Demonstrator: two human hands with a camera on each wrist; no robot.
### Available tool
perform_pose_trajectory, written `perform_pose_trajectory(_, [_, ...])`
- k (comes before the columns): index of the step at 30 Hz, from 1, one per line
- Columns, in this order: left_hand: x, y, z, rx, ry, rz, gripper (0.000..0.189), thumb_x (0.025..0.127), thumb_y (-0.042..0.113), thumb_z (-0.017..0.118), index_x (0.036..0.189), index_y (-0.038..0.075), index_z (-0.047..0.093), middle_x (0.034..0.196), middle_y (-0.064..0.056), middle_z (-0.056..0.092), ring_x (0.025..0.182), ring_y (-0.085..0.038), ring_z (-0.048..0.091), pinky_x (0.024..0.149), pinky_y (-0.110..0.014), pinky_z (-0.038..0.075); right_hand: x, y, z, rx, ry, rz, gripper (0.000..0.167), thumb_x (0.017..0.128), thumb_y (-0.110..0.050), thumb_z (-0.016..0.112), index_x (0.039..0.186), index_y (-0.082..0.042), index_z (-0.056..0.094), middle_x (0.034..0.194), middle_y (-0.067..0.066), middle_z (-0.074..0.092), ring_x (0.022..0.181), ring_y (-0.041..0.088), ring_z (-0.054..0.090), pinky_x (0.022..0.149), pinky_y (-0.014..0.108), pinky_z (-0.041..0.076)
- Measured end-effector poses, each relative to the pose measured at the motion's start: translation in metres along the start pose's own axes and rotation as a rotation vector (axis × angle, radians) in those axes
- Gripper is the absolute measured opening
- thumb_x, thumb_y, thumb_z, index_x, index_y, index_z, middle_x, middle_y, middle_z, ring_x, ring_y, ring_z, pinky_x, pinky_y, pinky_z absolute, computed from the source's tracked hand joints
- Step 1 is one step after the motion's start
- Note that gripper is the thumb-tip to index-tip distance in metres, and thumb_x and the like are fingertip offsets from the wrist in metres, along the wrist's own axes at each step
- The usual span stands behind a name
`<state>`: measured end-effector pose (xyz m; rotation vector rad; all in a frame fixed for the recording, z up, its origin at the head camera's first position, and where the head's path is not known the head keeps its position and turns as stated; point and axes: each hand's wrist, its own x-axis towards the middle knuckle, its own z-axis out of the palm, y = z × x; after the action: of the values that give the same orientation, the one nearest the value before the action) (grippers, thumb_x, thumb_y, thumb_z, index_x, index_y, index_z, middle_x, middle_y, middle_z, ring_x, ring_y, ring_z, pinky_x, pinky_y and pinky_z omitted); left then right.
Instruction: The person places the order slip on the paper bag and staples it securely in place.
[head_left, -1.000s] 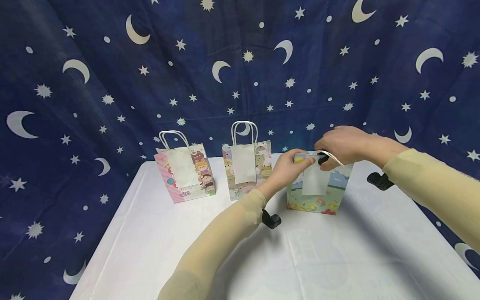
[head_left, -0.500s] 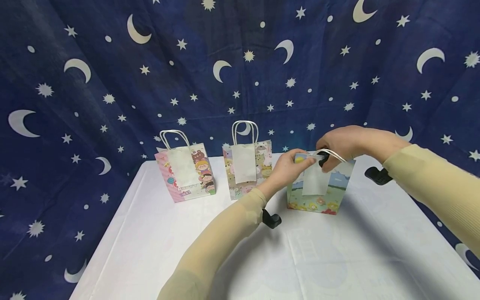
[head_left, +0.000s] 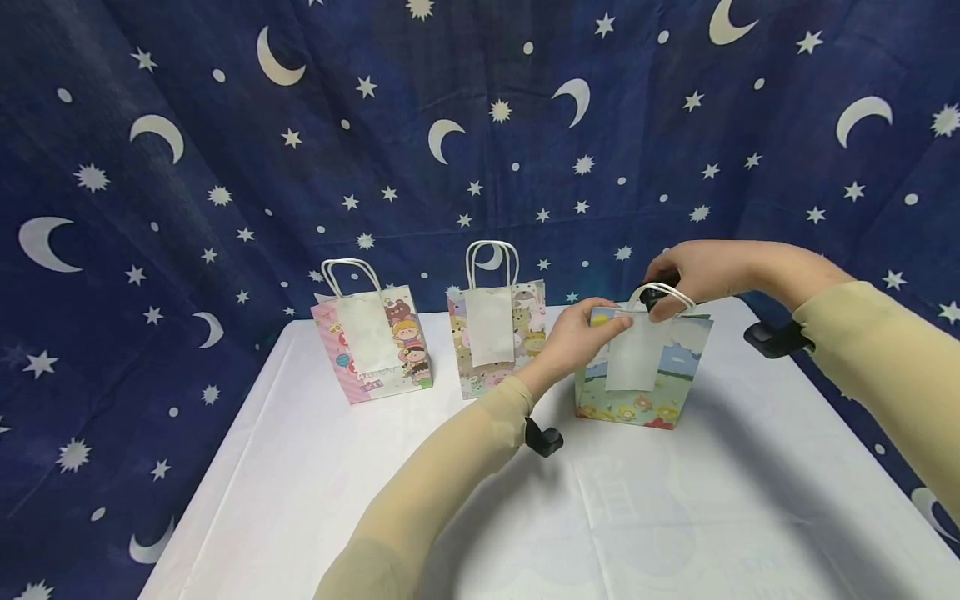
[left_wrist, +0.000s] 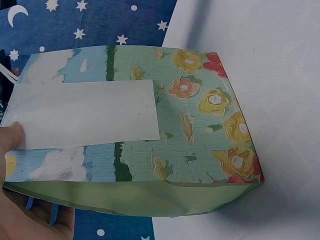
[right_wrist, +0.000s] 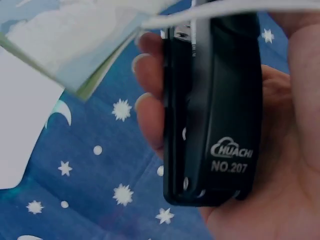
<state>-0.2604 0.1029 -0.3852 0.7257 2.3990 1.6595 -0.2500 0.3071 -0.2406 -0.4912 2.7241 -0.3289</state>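
A paper gift bag (head_left: 675, 375) with a flower meadow print stands upright at the right of the table. My left hand (head_left: 579, 337) pinches its top left edge, thumb on the front by a white paper flap (left_wrist: 85, 115) and fingers behind. Over the bag's top edge, my right hand (head_left: 701, 271) grips a black stapler (right_wrist: 225, 115), its fingers curled along the base and palm against the upper arm. White cord handles (head_left: 660, 287) of the bag loop in front of the stapler. Part of the stapler is hidden by the right hand in the head view.
Two more paper gift bags stand to the left: a pink one (head_left: 412, 358) with cartoon figures and an animal-print one (head_left: 528, 325), both with white handles. A white cloth covers the table (head_left: 315, 500). A dark blue curtain (head_left: 375, 225) with moons and stars hangs behind.
My right hand has lifted slightly with the stapler, off the bag's top edge, and more of the stapler shows. My left hand and the bag have stayed in place.
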Motion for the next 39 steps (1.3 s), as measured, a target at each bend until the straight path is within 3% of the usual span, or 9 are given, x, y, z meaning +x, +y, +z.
perform_pose_trajectory(5, [0.001, -0.001, 0.0, -0.003, -0.001, 0.011, 0.043, 0.098, 0.049, 0.067, 0.129, 0.02, 0.067, 0.14, 0.001, 0.06, 0.12, -0.01, 0.058, 0.093, -0.033, 0.052, -0.009, 0.016, -0.005, 0.033, 0.103, 0.038, 0.082, 0.085, -0.051, 0.08, 0.139, 0.005, 0.054, 0.126, 0.02, 0.062, 0.107, 0.034, 0.06, 0.087, 0.059, 0.053])
perform_pose_trajectory(10, [0.003, -0.002, 0.001, -0.008, -0.004, 0.014, 0.042, 0.098, 0.047, 0.068, 0.129, 0.02, 0.067, 0.141, 0.0, 0.059, 0.117, -0.009, 0.058, 0.093, -0.032, 0.051, -0.019, 0.033, -0.005, 0.072, 0.198, 0.085, 0.079, 0.092, -0.051, 0.073, 0.14, 0.008, 0.05, 0.125, 0.027, 0.061, 0.1, 0.036, 0.063, 0.08, 0.054, 0.057])
perform_pose_trajectory(17, [0.004, -0.002, 0.001, -0.019, 0.001, 0.012, 0.041, 0.098, 0.047, 0.068, 0.13, 0.021, 0.067, 0.142, 0.002, 0.058, 0.116, -0.009, 0.058, 0.092, -0.031, 0.051, -0.029, 0.062, 0.012, 0.192, 0.272, 0.168, 0.072, 0.097, -0.056, 0.062, 0.132, 0.007, 0.056, 0.105, 0.015, 0.07, 0.088, 0.027, 0.065, 0.069, 0.042, 0.057])
perform_pose_trajectory(25, [0.008, -0.002, 0.002, -0.04, 0.0, 0.019, 0.039, 0.099, 0.046, 0.067, 0.13, 0.022, 0.067, 0.144, 0.004, 0.057, 0.124, -0.01, 0.055, 0.097, -0.034, 0.05, -0.042, 0.1, 0.055, 0.447, 0.227, 0.215, 0.071, 0.105, -0.054, 0.049, 0.141, 0.007, 0.048, 0.105, 0.008, 0.07, 0.084, 0.025, 0.059, 0.063, 0.038, 0.052])
perform_pose_trajectory(29, [0.011, -0.003, 0.004, -0.048, 0.01, 0.016, 0.038, 0.099, 0.046, 0.067, 0.129, 0.023, 0.067, 0.143, 0.005, 0.057, 0.126, -0.01, 0.053, 0.098, -0.036, 0.049, -0.047, 0.113, 0.084, 0.546, 0.192, 0.226, 0.072, 0.104, -0.049, 0.055, 0.145, 0.009, 0.039, 0.103, 0.007, 0.07, 0.079, 0.023, 0.059, 0.061, 0.037, 0.051])
perform_pose_trajectory(34, [0.015, -0.002, 0.006, -0.032, 0.024, 0.027, 0.039, 0.099, 0.047, 0.066, 0.129, 0.023, 0.067, 0.142, 0.004, 0.058, 0.124, -0.01, 0.055, 0.098, -0.035, 0.049, -0.051, 0.122, 0.123, 0.578, 0.153, 0.241, 0.08, 0.096, -0.036, 0.067, 0.145, 0.014, 0.028, 0.096, 0.009, 0.063, 0.074, 0.021, 0.056, 0.06, 0.036, 0.049])
perform_pose_trajectory(39, [0.018, -0.001, 0.006, -0.021, 0.029, 0.024, 0.041, 0.1, 0.047, 0.064, 0.132, 0.021, 0.065, 0.144, 0.003, 0.057, 0.129, -0.013, 0.053, 0.101, -0.038, 0.048, -0.048, 0.12, 0.157, 0.554, 0.172, 0.246, 0.057, 0.097, -0.024, 0.065, 0.132, 0.014, 0.041, 0.087, 0.012, 0.063, 0.07, 0.023, 0.059, 0.059, 0.037, 0.052])
